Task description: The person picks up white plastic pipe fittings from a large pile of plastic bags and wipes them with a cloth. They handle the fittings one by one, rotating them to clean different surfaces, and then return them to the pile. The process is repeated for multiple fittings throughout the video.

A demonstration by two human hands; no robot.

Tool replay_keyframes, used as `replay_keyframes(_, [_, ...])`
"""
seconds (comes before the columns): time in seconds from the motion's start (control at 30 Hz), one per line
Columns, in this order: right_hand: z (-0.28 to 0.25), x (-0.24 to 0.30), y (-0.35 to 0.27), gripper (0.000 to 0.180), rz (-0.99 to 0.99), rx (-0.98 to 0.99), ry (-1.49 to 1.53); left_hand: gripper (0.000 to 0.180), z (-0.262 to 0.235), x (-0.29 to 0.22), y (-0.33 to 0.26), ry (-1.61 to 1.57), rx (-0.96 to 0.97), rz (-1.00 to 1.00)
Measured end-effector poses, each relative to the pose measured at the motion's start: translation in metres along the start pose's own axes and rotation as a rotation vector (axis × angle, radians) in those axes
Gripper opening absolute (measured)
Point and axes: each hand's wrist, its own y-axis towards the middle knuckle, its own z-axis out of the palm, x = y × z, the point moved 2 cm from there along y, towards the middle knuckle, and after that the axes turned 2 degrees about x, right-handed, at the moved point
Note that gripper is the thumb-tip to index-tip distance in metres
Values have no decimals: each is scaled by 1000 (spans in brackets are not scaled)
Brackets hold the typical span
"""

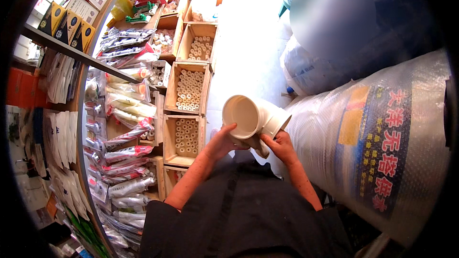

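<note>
A person stands in a narrow aisle of a hardware shop, hemmed in on the right by a big roll of bubble wrap (377, 143) with a printed label and on the left by a rack (124, 129) of bagged fittings. Wooden crates (187, 110) of short white tubes stand in a row on the floor (248, 43) ahead, and a white sack (306, 74) lies beyond the roll.

Held at waist height, just above the dark apron (239, 210), is a white plastic pipe fitting (253, 119), a wide-mouthed branch piece with its open socket turned up toward the camera. The left hand (224, 142) cups it from below and behind, fingers (229, 129) curled against the rim of the socket. The right hand (282, 145) grips the lower branch, thumb pressed along its side. Both hands are closed on the fitting; neither is free.

Handling such a smooth, light piece well appears to call for a steady left-hand cradle while the right turns or checks the branch, and for keeping it close to the body, clear of the roll that crowds the right elbow. A slip here would likely send it down among the crates.
</note>
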Motion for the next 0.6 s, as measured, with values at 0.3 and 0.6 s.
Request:
replay_keyframes(0.3, [11,24,17,24,-279,-360,-344,59,-20,-7,11,-16,-214,96])
replay_keyframes(0.6, [43,-23,15,53,4,-134,-210,65,-19,-20,10,-239,-159,81])
